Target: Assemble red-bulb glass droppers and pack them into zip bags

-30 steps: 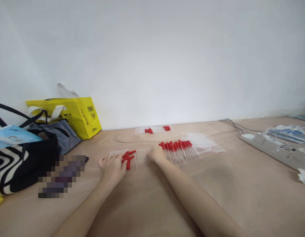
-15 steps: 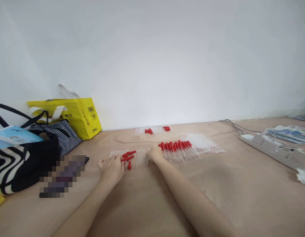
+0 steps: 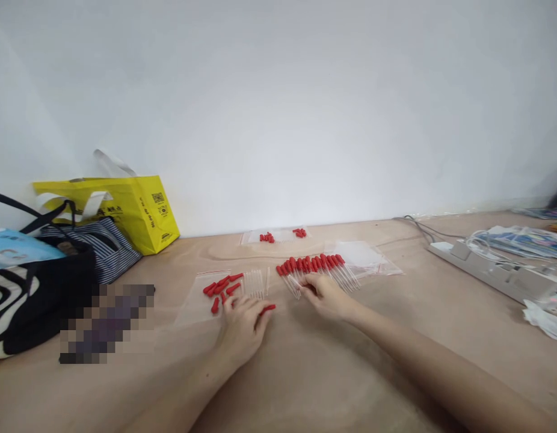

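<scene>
We are holding a small red bulb (image 3: 268,308) in our left hand (image 3: 245,325), pinching it by the thumb and fingertips. With our right hand (image 3: 327,294) we are pinching a thin clear tube (image 3: 293,280), and its free end is poking out to the left past our fingers. The red bulb is lying sideways, lower and nearer to us than the tube. The tube is slanting up and to the left, so it is not pointing straight at the bulb. The two are sitting near each other but not touching, with bare table (image 3: 323,373) between our hands. We cannot tell which way the bulb's open end is facing.

Our left hand is resting closest to the loose red bulbs (image 3: 222,285), which are lying in a little heap on a clear plastic bag (image 3: 188,308). Just right of that heap, loose clear tubes (image 3: 255,284) are lying side by side, their long way running away from us. Our right hand is covering part of a row of red-topped tubes (image 3: 312,263), whose clear stems are slanting down to the right.
</scene>
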The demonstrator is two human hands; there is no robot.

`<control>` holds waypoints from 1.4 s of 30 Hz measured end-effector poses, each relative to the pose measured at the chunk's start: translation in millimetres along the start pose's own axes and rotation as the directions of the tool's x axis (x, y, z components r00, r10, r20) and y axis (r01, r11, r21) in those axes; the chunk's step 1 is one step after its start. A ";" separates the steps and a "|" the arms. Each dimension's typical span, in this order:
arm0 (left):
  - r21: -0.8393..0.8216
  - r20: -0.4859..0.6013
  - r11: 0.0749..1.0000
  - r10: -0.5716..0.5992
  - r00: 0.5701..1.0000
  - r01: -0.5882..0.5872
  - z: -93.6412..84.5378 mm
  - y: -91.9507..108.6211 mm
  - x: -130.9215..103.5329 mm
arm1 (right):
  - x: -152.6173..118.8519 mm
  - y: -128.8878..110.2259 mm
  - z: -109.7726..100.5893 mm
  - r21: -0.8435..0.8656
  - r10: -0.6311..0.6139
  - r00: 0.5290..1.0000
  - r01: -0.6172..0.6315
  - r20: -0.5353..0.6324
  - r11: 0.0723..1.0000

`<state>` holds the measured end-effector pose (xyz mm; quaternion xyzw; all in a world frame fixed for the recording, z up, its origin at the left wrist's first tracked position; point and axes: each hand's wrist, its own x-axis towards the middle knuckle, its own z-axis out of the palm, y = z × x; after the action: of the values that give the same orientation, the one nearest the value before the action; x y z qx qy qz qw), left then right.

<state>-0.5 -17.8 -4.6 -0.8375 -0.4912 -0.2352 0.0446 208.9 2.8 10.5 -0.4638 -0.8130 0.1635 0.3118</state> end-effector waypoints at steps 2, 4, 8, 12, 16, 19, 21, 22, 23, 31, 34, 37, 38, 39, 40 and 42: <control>-0.074 0.034 0.996 0.057 0.998 -0.054 7.7 9.7 -1.0 | -12.6 9.0 1.3 -0.054 -0.123 0.992 0.122 -0.027 0.991; -0.111 0.036 0.992 0.070 0.997 -0.066 12.0 13.9 -0.4 | -21.2 15.7 6.5 -0.127 -0.188 0.981 0.181 -0.044 0.975; -0.129 -0.012 0.990 0.054 0.998 -0.055 14.3 11.6 1.1 | -28.9 20.7 16.7 -0.219 -0.217 0.976 0.205 -0.032 0.954; -0.128 -0.025 0.990 0.052 0.998 -0.054 14.5 9.5 0.5 | -31.4 17.9 19.9 -0.181 -0.230 0.973 0.224 -0.015 0.958; -0.143 -0.023 0.989 0.045 0.999 -0.048 14.0 11.1 0.1 | -32.5 15.8 22.4 -0.179 -0.232 0.973 0.226 -0.009 0.957; -0.155 -0.029 0.987 0.047 0.998 -0.051 13.8 11.5 0.0 | -32.4 16.0 25.8 -0.174 -0.240 0.971 0.234 -0.014 0.957; -0.161 -0.039 0.985 0.056 0.998 -0.062 14.1 11.2 0.0 | -32.1 16.1 28.0 -0.177 -0.261 0.965 0.253 -0.019 0.951; -0.164 -0.047 0.984 0.059 0.997 -0.066 14.3 11.1 0.0 | -32.0 16.0 28.9 -0.184 -0.274 0.961 0.266 -0.023 0.946; -0.166 -0.053 0.984 0.062 0.997 -0.070 14.5 11.0 0.1 | -31.8 15.8 29.6 -0.194 -0.290 0.957 0.280 -0.025 0.940; -0.170 -0.040 0.978 0.119 0.992 -0.124 13.3 11.2 -0.8 | -30.1 19.3 28.0 -0.321 -0.448 0.893 0.414 -0.035 0.852; -0.168 -0.030 0.975 0.144 0.989 -0.147 13.3 11.0 -1.2 | -29.7 21.1 27.7 -0.357 -0.495 0.868 0.449 -0.043 0.819; -0.174 -0.035 0.973 0.151 0.988 -0.155 13.9 11.1 -1.3 | -29.4 20.9 29.1 -0.362 -0.515 0.855 0.461 -0.064 0.810; -0.176 -0.040 0.972 0.151 0.988 -0.155 14.0 11.3 -1.3 | -29.2 20.5 29.7 -0.356 -0.514 0.855 0.460 -0.072 0.814; -0.177 -0.046 0.972 0.149 0.988 -0.155 14.1 11.6 -1.3 | -29.0 19.8 30.3 -0.348 -0.511 0.856 0.457 -0.076 0.818; -0.176 -0.052 0.972 0.150 0.987 -0.157 14.1 12.0 -1.3 | -28.8 19.0 30.8 -0.340 -0.507 0.859 0.455 -0.077 0.823; -0.173 -0.060 0.971 0.157 0.986 -0.165 13.7 12.9 -1.1 | -28.4 17.3 31.7 -0.331 -0.499 0.864 0.454 -0.064 0.828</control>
<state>14.7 -21.2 -15.2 -0.8697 -0.3976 -0.2924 0.0002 209.9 -11.9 -33.0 -0.2990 -0.8929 -0.0817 0.3265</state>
